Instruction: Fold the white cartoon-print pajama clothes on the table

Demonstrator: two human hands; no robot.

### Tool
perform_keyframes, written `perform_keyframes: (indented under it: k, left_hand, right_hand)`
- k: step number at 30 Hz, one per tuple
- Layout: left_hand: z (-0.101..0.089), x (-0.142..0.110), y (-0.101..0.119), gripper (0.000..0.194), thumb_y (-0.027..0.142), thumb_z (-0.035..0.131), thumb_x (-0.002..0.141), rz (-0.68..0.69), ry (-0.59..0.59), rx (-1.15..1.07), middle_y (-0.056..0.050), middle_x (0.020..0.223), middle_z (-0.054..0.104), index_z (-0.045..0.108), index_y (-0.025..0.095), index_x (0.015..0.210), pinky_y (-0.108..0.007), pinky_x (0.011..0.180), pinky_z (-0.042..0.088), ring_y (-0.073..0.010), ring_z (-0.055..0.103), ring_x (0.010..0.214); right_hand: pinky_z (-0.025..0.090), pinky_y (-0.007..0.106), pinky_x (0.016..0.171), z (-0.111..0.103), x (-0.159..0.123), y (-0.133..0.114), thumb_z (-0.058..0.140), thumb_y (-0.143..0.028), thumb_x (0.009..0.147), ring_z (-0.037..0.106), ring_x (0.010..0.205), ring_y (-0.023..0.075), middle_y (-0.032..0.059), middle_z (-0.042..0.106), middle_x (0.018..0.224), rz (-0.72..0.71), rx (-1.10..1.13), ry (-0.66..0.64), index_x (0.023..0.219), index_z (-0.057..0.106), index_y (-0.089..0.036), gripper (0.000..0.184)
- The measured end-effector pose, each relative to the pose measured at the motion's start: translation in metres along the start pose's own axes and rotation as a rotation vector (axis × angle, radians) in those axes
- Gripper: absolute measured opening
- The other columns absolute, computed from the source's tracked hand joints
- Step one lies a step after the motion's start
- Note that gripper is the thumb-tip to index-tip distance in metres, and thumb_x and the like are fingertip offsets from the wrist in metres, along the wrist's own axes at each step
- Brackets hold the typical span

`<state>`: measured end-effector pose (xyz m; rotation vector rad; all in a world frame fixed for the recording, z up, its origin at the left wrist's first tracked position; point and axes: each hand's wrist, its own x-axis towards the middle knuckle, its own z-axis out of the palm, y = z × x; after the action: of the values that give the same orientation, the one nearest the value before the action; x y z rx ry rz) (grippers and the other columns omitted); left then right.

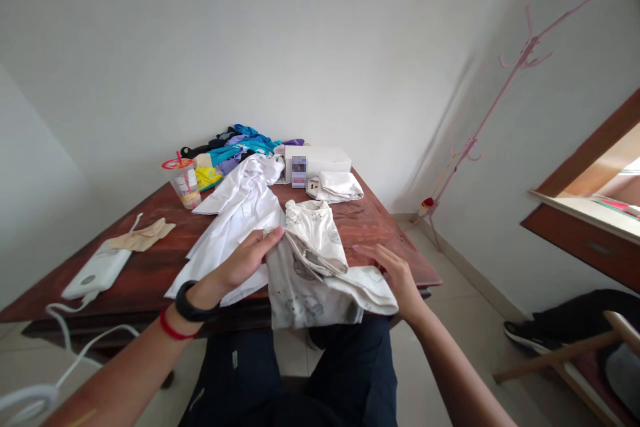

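A cream shirt point(313, 300) with grey printed figures lies partly folded at the table's front edge, its lower part hanging over. My left hand point(253, 253) pinches its folded edge, thumb on top. One flap, probably a sleeve, sticks out to the right. Beside that flap is my right hand point(393, 273), fingers stretched out and apart; whether it touches the cloth I cannot tell. To the left of the cream shirt, a white shirt point(240, 213) lies spread and rumpled. Behind, a folded whitish garment point(340, 185) rests on the table.
The dark red wooden table point(390, 240) holds a plastic cup point(185, 183) with a straw, a white device point(97, 270) with a cable, a white box point(325, 159) and a heap of coloured clothes point(245, 140). A pink coat stand point(493, 107) leans at the right, near a wooden chair point(555, 360).
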<state>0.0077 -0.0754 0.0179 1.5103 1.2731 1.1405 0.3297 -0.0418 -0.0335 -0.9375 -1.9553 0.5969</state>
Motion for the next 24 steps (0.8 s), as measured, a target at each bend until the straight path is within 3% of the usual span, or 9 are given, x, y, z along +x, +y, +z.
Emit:
perform_keyframes:
  k: [2,5,9,13,18,24]
  left_hand:
    - [-0.005,0.029,-0.006,0.049,0.059,0.055,0.098,-0.074,-0.114,-0.122,-0.003,0.080,0.071,0.066,0.014,0.084,-0.029,0.071,0.052,-0.0192,0.065,0.075]
    - [-0.014,0.077,-0.018,0.046,0.054,0.054,0.100,-0.144,-0.225,-0.251,-0.006,0.093,0.076,0.069,0.010,0.100,-0.031,0.079,0.054,-0.0218,0.069,0.086]
    - [-0.027,0.142,-0.047,0.049,0.053,0.054,0.100,-0.280,-0.234,-0.323,-0.007,0.090,0.077,0.066,0.007,0.109,-0.030,0.073,0.055,-0.0196,0.069,0.079]
    - [-0.034,0.187,-0.087,0.051,0.054,0.054,0.100,-0.375,-0.178,-0.412,-0.007,0.086,0.077,0.065,0.005,0.105,-0.027,0.071,0.053,-0.0179,0.070,0.076]
    - [-0.032,0.199,-0.125,0.045,0.055,0.059,0.096,-0.395,-0.134,-0.406,-0.006,0.087,0.078,0.067,0.010,0.097,-0.027,0.073,0.054,-0.0198,0.071,0.080]
    - [-0.028,0.193,-0.125,0.042,0.053,0.068,0.090,-0.345,-0.091,-0.330,-0.007,0.093,0.078,0.065,0.012,0.099,-0.031,0.080,0.053,-0.0236,0.071,0.092]
  right_hand:
    - [0.051,0.034,0.071,0.015,0.025,0.026,0.077,-0.032,0.079,0.065,0.081,0.0250,0.0080,0.074,0.090,-0.013,0.170,0.027,0.107,0.080,-0.023,0.030]
    - [0.052,0.033,0.071,0.041,0.068,0.067,0.075,-0.042,0.081,0.066,0.081,0.0238,0.0067,0.076,0.088,0.172,0.414,0.063,0.099,0.078,-0.019,0.029]
    - [0.055,0.037,0.083,0.068,0.129,0.107,0.082,-0.049,0.074,0.070,0.090,0.0253,0.0068,0.079,0.098,0.417,0.668,0.090,0.099,0.078,-0.018,0.040]
    - [0.059,0.039,0.080,0.085,0.177,0.131,0.085,-0.045,0.070,0.073,0.089,0.0281,0.0111,0.080,0.098,0.625,0.783,0.036,0.090,0.078,-0.017,0.035]
    - [0.059,0.036,0.074,0.105,0.188,0.155,0.084,-0.046,0.073,0.073,0.083,0.0268,0.0098,0.080,0.092,0.674,0.673,-0.081,0.088,0.077,-0.015,0.035]
    - [0.057,0.034,0.076,0.111,0.177,0.171,0.077,-0.056,0.079,0.072,0.085,0.0248,0.0071,0.079,0.092,0.630,0.660,-0.101,0.096,0.077,-0.016,0.044]
